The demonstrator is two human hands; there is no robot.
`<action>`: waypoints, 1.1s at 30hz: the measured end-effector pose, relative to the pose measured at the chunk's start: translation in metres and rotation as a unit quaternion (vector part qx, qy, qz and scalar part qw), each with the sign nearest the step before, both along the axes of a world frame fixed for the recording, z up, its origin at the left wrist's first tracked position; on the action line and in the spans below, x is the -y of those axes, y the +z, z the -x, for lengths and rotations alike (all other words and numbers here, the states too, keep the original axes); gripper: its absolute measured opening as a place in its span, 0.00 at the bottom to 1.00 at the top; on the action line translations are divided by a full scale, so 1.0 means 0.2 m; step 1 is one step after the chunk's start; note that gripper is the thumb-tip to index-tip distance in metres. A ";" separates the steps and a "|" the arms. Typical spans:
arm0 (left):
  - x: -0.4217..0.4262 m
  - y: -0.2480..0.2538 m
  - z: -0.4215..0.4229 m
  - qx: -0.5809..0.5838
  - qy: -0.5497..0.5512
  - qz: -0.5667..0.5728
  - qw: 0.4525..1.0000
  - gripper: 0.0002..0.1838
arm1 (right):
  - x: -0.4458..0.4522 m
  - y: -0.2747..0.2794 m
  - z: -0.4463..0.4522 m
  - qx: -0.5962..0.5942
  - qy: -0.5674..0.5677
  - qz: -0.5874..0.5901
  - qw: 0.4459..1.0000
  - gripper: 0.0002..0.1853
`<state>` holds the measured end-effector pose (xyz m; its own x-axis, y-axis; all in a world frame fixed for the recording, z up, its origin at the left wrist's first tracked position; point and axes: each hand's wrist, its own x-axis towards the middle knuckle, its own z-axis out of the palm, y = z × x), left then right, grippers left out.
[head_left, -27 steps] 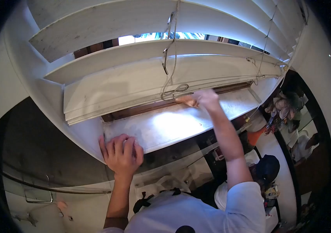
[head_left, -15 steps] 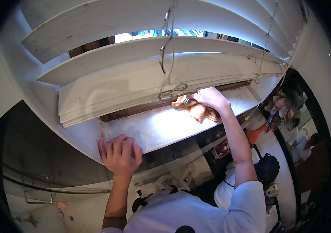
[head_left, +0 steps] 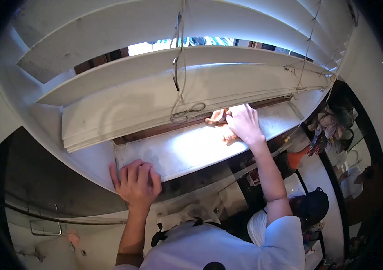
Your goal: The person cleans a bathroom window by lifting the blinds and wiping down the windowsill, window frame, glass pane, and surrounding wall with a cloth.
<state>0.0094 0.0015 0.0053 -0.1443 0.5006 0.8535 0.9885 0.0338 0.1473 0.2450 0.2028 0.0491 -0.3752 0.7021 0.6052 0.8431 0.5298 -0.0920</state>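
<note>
My right hand (head_left: 245,126) is closed around an orange-brown cloth (head_left: 228,137) and presses it onto the white windowsill (head_left: 155,155), near the wooden strip at the back. Part of the cloth is hidden under my fingers; a fold sticks out to their left. At the sill's left front edge rests my left hand (head_left: 138,182), its bent fingers apart and thumb out, with nothing held. White slatted blinds (head_left: 155,103) hang just above the sill, their bottom slats stacked together. A bright patch of light lies on the sill left of the cloth.
A looped cord (head_left: 187,112) dangles in front of the blinds. Below on the right is a person in a black cap (head_left: 315,204). Flowers (head_left: 328,123) and an orange object (head_left: 297,157) stand at right. A metal towel rail (head_left: 45,227) is lower left.
The cloth has gone from spread out to more bunched under my right hand, and my right forearm has swung slightly left. The capped person's head shifts a little right. My left hand stays on the edge.
</note>
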 end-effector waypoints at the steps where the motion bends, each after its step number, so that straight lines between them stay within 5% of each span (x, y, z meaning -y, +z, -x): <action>1: 0.00 0.00 0.00 0.000 0.002 0.000 1.000 0.03 | 0.01 -0.01 0.02 -0.001 0.016 -0.059 0.998 0.11; 10: -0.03 0.01 -0.03 -0.007 0.010 -0.016 1.000 0.03 | 0.12 0.01 0.32 0.019 0.148 -0.027 0.988 0.09; 16: 0.00 -0.01 -0.01 -0.012 0.009 -0.010 1.000 0.02 | 0.08 0.03 0.46 -0.115 0.337 0.071 0.932 0.09; 18: 0.00 -0.01 -0.01 -0.017 0.007 -0.004 1.000 0.02 | 0.12 0.15 0.30 -0.197 0.274 0.290 0.896 0.11; 22: 0.00 0.00 -0.01 -0.010 0.015 -0.003 1.000 0.03 | 0.08 0.21 0.02 -0.378 0.141 0.216 0.889 0.09; 24: 0.00 0.00 -0.01 -0.013 0.007 -0.001 1.000 0.03 | 0.01 0.18 -0.10 -0.256 0.099 0.004 0.962 0.08; 26: 0.00 0.00 -0.01 -0.014 0.008 -0.003 1.000 0.03 | 0.01 0.14 -0.15 -0.142 0.018 -0.071 0.987 0.07; 30: -0.01 -0.01 -0.01 -0.009 0.008 0.002 1.000 0.03 | 0.05 0.11 -0.17 -0.183 -0.028 -0.130 0.974 0.07; 33: -0.01 -0.01 0.00 -0.014 0.011 0.002 1.000 0.03 | 0.12 0.12 -0.20 -0.072 -0.126 -0.047 0.988 0.07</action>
<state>0.0099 0.0028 0.0041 -0.1319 0.5007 0.8555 0.9912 0.0569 0.1195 0.2848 0.1783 0.0740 -0.1010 0.7000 0.7070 0.9312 0.3166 -0.1805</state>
